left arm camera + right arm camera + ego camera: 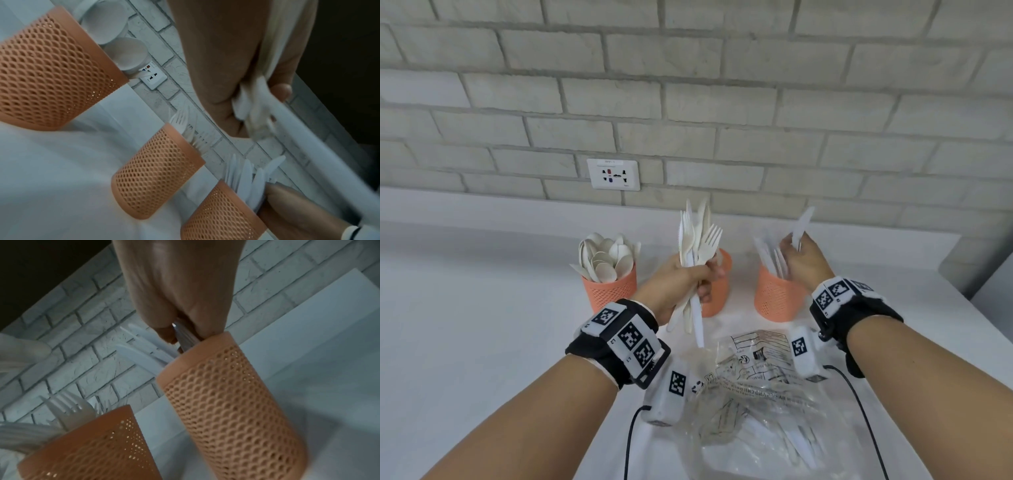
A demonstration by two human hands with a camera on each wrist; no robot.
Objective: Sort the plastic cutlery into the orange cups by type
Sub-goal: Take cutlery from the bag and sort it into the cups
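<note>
Three orange mesh cups stand in a row near the wall. The left cup (610, 291) is full of white spoons (604, 258). The middle cup (717, 291) holds forks and is half hidden behind my left hand (685, 281), which grips an upright bundle of mixed forks and knives (697, 240). The right cup (777, 294) holds knives. My right hand (803, 260) pinches one white knife (803, 221) just above that cup's rim. In the right wrist view the knife (185, 335) runs from my fingers into the right cup (232, 402).
A crumpled clear plastic bag (763, 394) with more white cutlery lies on the white counter (482, 325) in front of the cups. A wall socket (613, 174) sits in the brick wall behind. Cables trail from both wrist units.
</note>
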